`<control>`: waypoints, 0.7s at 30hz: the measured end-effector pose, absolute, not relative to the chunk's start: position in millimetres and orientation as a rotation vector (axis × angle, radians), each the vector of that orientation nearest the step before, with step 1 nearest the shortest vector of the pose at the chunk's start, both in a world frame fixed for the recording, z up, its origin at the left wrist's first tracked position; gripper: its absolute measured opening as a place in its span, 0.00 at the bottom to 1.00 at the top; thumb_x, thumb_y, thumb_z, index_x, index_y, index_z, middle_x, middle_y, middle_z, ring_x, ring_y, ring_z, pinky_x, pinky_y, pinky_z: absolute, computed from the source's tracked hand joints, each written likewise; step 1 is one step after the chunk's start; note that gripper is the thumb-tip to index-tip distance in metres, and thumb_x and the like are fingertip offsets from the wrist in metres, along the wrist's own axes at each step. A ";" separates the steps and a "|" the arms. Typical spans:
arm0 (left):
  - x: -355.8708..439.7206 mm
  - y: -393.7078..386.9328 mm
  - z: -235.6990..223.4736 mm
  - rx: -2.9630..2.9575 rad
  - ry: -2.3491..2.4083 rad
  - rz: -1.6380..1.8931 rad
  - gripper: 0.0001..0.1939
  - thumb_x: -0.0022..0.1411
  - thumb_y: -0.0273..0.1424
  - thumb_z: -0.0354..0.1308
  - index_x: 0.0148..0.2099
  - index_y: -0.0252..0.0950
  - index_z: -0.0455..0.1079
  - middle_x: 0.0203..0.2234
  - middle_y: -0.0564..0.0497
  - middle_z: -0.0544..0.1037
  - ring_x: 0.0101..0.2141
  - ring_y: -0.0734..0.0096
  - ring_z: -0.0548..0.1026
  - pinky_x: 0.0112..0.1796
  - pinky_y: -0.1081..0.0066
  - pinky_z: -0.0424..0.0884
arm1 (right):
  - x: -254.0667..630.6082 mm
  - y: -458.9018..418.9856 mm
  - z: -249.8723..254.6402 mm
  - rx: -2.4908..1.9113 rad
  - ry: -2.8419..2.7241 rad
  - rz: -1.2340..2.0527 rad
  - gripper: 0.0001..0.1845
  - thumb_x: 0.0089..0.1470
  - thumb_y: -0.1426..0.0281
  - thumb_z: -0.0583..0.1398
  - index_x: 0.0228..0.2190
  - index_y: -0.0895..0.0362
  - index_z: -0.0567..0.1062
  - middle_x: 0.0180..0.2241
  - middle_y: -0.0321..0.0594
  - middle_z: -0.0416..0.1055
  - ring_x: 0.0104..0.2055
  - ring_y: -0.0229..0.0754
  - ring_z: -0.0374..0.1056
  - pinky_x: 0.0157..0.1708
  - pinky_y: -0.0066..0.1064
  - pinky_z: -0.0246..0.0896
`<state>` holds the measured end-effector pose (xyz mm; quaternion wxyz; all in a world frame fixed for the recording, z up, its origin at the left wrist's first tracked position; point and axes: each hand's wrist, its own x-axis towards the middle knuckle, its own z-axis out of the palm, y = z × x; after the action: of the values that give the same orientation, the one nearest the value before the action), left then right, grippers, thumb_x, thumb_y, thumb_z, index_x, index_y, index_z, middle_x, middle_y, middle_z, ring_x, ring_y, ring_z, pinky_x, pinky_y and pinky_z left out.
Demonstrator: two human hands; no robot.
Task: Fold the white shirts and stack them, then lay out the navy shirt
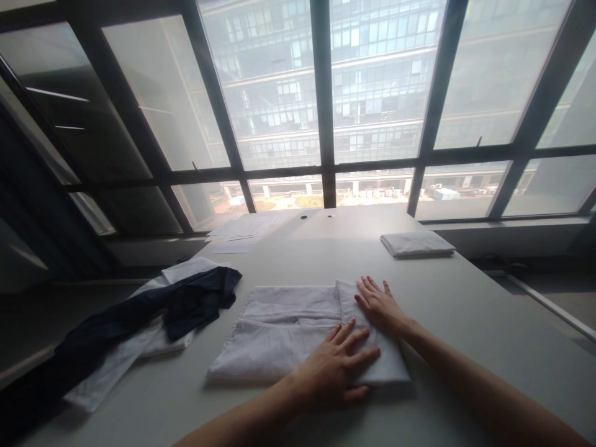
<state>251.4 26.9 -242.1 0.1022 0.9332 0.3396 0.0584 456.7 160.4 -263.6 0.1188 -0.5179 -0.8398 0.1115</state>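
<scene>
A white cloth garment (279,354), partly folded, lies flat on the white table in front of me. Its right end is turned over into a raised flap, and a long opening with loose edges runs across its middle. My left hand (338,363) rests on the near right part of the cloth with the fingers spread. Farther back, my right hand (377,304) lies flat on the folded flap, fingers stretched out. Neither hand grips anything. Whether the garment is a shirt or something else I cannot tell.
A neatly folded white cloth (416,243) lies near the table's right edge. Dark navy and white clothes (186,301) hang over the left edge. Sheets of paper (242,233) lie at the back left of the table (344,248). Large windows (274,81) stand behind it.
</scene>
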 end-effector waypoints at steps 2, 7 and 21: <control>251.3 26.9 -241.9 2.754 1.003 0.168 0.39 0.67 0.54 0.53 0.74 0.52 0.49 0.73 0.49 0.47 0.71 0.36 0.42 0.65 0.36 0.48 | 460.1 166.5 -266.6 -1.636 -2.364 0.333 0.34 0.71 0.56 0.42 0.69 0.63 0.57 0.72 0.54 0.46 0.75 0.54 0.37 0.69 0.61 0.26; 250.5 25.8 -240.6 2.754 0.999 0.174 0.39 0.68 0.54 0.53 0.75 0.51 0.49 0.74 0.49 0.46 0.71 0.35 0.41 0.65 0.36 0.48 | 463.8 174.9 -268.5 -1.684 -2.154 0.271 0.32 0.71 0.61 0.43 0.68 0.65 0.58 0.71 0.56 0.47 0.74 0.53 0.40 0.69 0.59 0.32; 252.8 24.2 -236.5 2.804 1.027 0.220 0.38 0.66 0.54 0.55 0.73 0.51 0.53 0.72 0.48 0.51 0.70 0.35 0.46 0.64 0.38 0.51 | 450.8 150.1 -249.1 -1.084 -2.566 0.380 0.32 0.70 0.58 0.47 0.69 0.55 0.57 0.71 0.46 0.49 0.74 0.49 0.41 0.70 0.54 0.32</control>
<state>252.8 24.2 -236.5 0.0737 0.9339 0.3420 0.0734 450.8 150.1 -249.1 0.1643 -0.3805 -0.9002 0.1334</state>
